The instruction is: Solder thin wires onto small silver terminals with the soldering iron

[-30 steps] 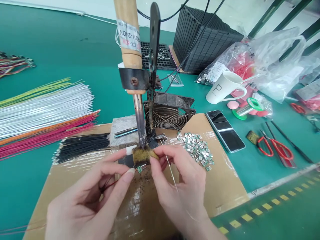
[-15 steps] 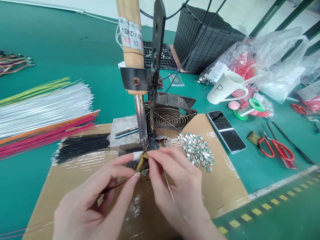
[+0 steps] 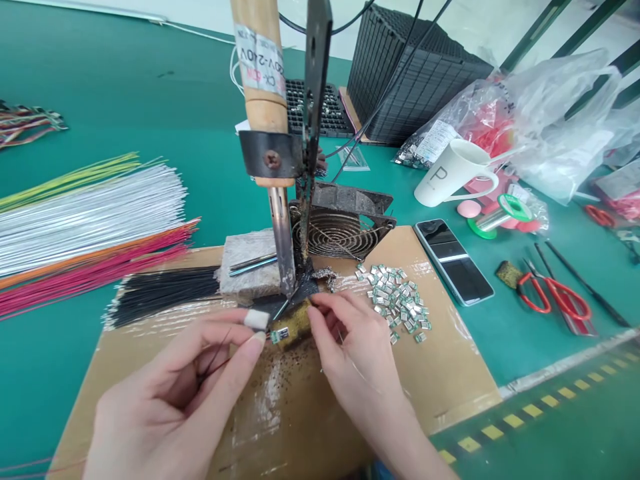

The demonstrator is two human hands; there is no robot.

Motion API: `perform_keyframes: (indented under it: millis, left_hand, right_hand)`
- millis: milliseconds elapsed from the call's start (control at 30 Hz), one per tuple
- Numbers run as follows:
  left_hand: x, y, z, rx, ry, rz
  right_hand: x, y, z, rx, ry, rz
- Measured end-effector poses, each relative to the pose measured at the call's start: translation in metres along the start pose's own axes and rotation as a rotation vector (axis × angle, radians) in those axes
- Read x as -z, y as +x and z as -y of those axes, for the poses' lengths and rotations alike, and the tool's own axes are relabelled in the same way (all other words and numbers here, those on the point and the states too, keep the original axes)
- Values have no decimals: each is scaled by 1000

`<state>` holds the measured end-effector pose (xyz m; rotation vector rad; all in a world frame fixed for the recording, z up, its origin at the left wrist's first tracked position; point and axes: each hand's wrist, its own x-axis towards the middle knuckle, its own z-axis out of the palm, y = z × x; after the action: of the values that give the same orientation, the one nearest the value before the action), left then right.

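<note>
The wooden-handled soldering iron (image 3: 260, 67) runs off the picture's top edge, and behind it a black plastic grid tray (image 3: 313, 110) is partly hidden. Below its tip, a tiny green circuit board (image 3: 279, 335) shows markings too small to read.

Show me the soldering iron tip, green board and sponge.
soldering iron tip (image 3: 287, 283), head view, lower end of shaft
small green circuit board (image 3: 279, 335), head view, board's middle
tip-cleaning sponge (image 3: 296, 327), head view, top face
</note>
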<state>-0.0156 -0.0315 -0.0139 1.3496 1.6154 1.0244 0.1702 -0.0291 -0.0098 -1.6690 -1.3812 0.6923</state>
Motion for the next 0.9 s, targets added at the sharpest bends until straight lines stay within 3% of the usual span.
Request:
perform_keyframes:
  millis: [200, 333, 467, 633, 900]
  left_hand:
    - [-3, -4, -3, 54, -55, 120]
    - [-6, -3, -4, 24, -85, 92]
    - [-12, -2, -7, 58, -98, 108]
    - [-17, 0, -17, 77, -81, 119]
    - [-20, 5, -19, -25, -71, 78]
  right_hand:
    - [16, -14, 6, 19, 27, -14]
    - [27, -21, 16, -20, 103, 55]
    - [22, -23, 25, 17, 249, -62]
    - [10, -25, 29, -35, 386, -161]
    - [9, -24, 30, -78, 357, -160]
